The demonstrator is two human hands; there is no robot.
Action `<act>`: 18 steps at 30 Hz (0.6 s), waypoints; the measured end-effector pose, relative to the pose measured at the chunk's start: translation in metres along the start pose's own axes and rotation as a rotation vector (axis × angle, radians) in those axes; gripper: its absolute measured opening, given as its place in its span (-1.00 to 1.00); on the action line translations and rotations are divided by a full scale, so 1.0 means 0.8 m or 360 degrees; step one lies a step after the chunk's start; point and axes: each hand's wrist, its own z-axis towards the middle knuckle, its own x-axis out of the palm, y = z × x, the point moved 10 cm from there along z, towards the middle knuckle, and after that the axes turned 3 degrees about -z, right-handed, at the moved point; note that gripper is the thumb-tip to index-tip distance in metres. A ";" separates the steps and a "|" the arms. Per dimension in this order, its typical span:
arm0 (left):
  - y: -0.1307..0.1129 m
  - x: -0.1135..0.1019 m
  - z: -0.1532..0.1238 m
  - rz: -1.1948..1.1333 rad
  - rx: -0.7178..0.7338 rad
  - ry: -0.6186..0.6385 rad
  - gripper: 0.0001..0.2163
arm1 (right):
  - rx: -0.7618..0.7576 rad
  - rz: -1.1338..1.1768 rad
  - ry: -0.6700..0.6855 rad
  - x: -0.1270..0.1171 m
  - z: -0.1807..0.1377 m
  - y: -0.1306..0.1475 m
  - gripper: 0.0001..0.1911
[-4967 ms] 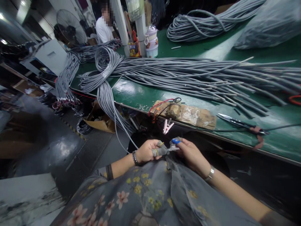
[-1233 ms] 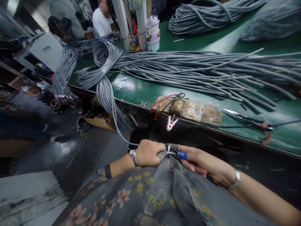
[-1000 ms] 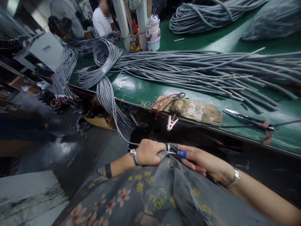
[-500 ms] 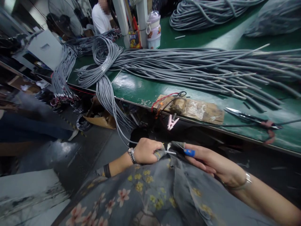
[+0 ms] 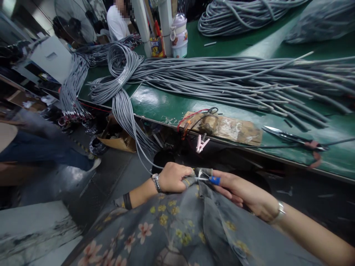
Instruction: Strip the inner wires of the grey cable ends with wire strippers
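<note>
My left hand point(image 5: 173, 178) is closed around the end of a grey cable point(image 5: 138, 151) that runs down from the table edge. Grey tape wraps its fingertips. My right hand point(image 5: 238, 188) pinches a small blue-handled tool point(image 5: 214, 180) whose thin metal tip points at the cable end between the two hands. Both hands rest just above my lap, on flowered grey cloth point(image 5: 177, 225).
A green table point(image 5: 166, 107) carries a long bundle of grey cables point(image 5: 235, 83), coils point(image 5: 119, 70), a taped cardboard pad point(image 5: 230, 127) with red and black wires, scissors point(image 5: 294, 138) and a pink clip point(image 5: 201, 144). A person in white sits far back point(image 5: 116, 22); someone's leg passes at left point(image 5: 41, 151).
My right hand has drawn back in toward the left hand after pulling slightly away. A person's leg has moved in along the floor at left.
</note>
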 end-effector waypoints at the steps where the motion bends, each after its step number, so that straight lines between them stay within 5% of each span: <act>1: 0.000 0.002 -0.001 -0.0129 0.0019 0.0016 -0.85 | -0.0044 0.0014 -0.0110 -0.011 0.004 0.003 -0.77; 4: -0.003 0.008 -0.006 -0.0733 0.0111 0.0101 -0.76 | -0.0173 0.0052 -0.0488 -0.050 0.009 0.010 -0.76; 7: 0.021 0.002 -0.009 -0.1407 -0.0070 -0.0077 -0.60 | -0.0389 -0.0253 -0.0699 -0.067 -0.003 0.025 -0.77; 13: 0.058 0.017 -0.012 -0.2076 -0.0544 -0.0285 -0.46 | -0.1233 -0.1148 -0.0721 -0.016 -0.059 0.097 -0.69; 18: 0.029 0.026 -0.004 -0.2172 -0.0472 -0.0102 -0.45 | -0.1345 -0.1406 -0.0558 0.019 -0.050 0.113 -0.59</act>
